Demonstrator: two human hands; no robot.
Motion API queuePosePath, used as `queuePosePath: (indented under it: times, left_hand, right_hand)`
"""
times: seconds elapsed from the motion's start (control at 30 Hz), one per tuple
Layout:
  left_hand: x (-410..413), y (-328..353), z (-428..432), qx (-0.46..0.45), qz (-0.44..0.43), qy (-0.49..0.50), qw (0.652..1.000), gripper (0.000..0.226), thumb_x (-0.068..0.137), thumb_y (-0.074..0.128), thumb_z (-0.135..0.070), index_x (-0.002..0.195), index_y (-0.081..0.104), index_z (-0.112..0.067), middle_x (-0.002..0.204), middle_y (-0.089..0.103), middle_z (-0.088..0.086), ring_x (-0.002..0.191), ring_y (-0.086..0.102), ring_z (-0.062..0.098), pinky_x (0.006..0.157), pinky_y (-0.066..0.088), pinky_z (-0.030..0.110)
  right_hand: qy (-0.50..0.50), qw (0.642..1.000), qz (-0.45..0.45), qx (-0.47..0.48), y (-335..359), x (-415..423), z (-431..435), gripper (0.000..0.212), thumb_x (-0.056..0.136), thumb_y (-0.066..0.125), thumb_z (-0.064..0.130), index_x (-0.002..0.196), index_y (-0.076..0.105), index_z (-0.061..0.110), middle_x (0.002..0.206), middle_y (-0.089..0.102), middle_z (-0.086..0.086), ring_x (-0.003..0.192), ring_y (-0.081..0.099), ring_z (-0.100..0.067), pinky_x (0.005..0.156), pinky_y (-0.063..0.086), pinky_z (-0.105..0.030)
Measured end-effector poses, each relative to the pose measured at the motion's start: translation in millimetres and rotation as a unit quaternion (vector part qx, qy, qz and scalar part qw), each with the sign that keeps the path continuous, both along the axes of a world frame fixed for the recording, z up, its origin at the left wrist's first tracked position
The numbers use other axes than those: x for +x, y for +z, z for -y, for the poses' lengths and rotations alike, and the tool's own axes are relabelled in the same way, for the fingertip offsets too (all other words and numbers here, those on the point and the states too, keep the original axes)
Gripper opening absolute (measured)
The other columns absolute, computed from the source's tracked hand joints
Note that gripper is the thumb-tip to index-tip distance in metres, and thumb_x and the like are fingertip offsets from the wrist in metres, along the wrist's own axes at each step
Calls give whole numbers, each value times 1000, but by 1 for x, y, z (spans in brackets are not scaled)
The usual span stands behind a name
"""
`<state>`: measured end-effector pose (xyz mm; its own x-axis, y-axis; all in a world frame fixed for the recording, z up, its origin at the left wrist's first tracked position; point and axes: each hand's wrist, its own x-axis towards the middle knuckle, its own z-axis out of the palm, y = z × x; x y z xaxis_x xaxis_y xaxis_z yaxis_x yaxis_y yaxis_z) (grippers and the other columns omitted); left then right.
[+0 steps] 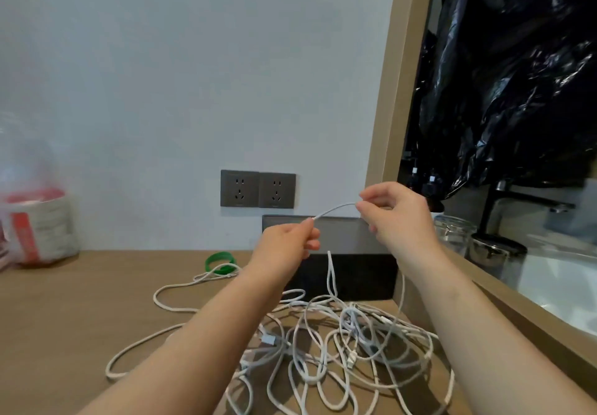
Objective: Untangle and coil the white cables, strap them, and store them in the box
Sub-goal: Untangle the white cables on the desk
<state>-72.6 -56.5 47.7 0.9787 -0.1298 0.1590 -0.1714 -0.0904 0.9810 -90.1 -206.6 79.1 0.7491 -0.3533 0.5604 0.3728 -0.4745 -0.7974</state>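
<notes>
Cable tangle (pixel 329 343) on desk (pixel 64 311), box (pixel 352 272) behind, strap (pixel 219 262) left.

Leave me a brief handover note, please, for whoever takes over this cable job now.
Left hand and right hand: each pinches one raised white cable, a short stretch between them.
The rest lies in a tangle on the table; dark box behind it, green band further left.
Done: nothing coiled, strapped or boxed in view.
Left: untangle, coil, strap, store.
</notes>
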Motion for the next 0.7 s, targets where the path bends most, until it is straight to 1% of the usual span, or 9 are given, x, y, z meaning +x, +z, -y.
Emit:
queuePosePath:
  times: [0.13, 0.27, 0.33, 0.37, 0.43, 0.5, 0.53, 0.6, 0.7]
  left_hand:
    - [2, 42, -14, -174, -157, -39, 971, 34, 94, 48, -46, 86, 63, -17, 75, 68, -8, 62, 50, 6, 52, 30, 21]
    - [0, 60, -31, -324, -195, -39, 925, 28, 97, 48, -24, 72, 57, -14, 52, 63, -5, 66, 58, 8, 64, 41, 25]
    - [1, 63, -40, -409, -179, -21, 894, 26, 100, 42, -15, 77, 53, -8, 63, 61, 3, 62, 61, 12, 65, 50, 35]
    - [2, 63, -46, -448, -177, -13, 876, 22, 100, 41, -11, 81, 50, -5, 67, 56, 6, 54, 60, 12, 57, 54, 37]
    - [3, 62, -59, -489, -189, 0, 852, 16, 99, 39, -7, 85, 47, -4, 65, 46, 6, 38, 48, 7, 38, 49, 25]
    - [5, 60, -70, -470, -196, 22, 860, 22, 98, 41, -10, 77, 45, -7, 58, 40, 0, 32, 35, 4, 29, 33, 13]
    - [6, 59, -75, -453, -193, 35, 870, 26, 98, 42, -11, 72, 44, -9, 56, 38, -2, 29, 31, 4, 27, 27, 12]
    - [9, 56, -83, -418, -177, 58, 889, 28, 97, 43, -12, 69, 42, -13, 55, 35, -5, 26, 27, 5, 26, 20, 14]
    - [14, 45, -88, -328, -128, 102, 930, 23, 96, 41, -10, 74, 45, -15, 56, 34, -4, 27, 24, 4, 27, 17, 13]
  right_hand:
    - [101, 993, -10, -58, 11, -12, -30, 18, 79, 71, 12, 78, 60, 26, 79, 65, 5, 56, 51, -5, 52, 40, -17]
    - [166, 975, -80, -126, 8, -17, -39, 20, 80, 69, 10, 81, 60, 28, 73, 63, 4, 54, 54, -3, 46, 41, -15]
    - [105, 963, -121, -219, 1, -14, -35, 17, 84, 64, 14, 78, 59, 29, 72, 61, 7, 62, 59, -7, 53, 46, -20]
    - [45, 955, -130, -262, -3, -12, -30, 15, 86, 60, 17, 77, 58, 28, 75, 60, 8, 69, 60, -10, 59, 48, -24]
    - [-79, 928, -173, -320, -12, -6, -18, 12, 89, 54, 28, 78, 57, 25, 79, 59, 5, 76, 57, -16, 62, 46, -29]
    - [-157, 895, -247, -338, -20, -5, -7, 29, 91, 46, 46, 80, 57, 20, 76, 58, 1, 73, 58, -20, 58, 44, -29]
    - [-162, 894, -279, -312, -23, -5, -2, 38, 91, 42, 51, 82, 58, 18, 73, 58, -1, 69, 59, -21, 57, 46, -29]
    - [-118, 930, -303, -173, -24, -9, 2, 44, 92, 41, 53, 84, 59, 13, 65, 58, -5, 57, 59, -22, 53, 50, -30]
    - [-39, 973, -229, -3, -18, -9, -2, 32, 92, 52, 38, 81, 61, 9, 67, 63, -9, 63, 63, -22, 64, 58, -37]
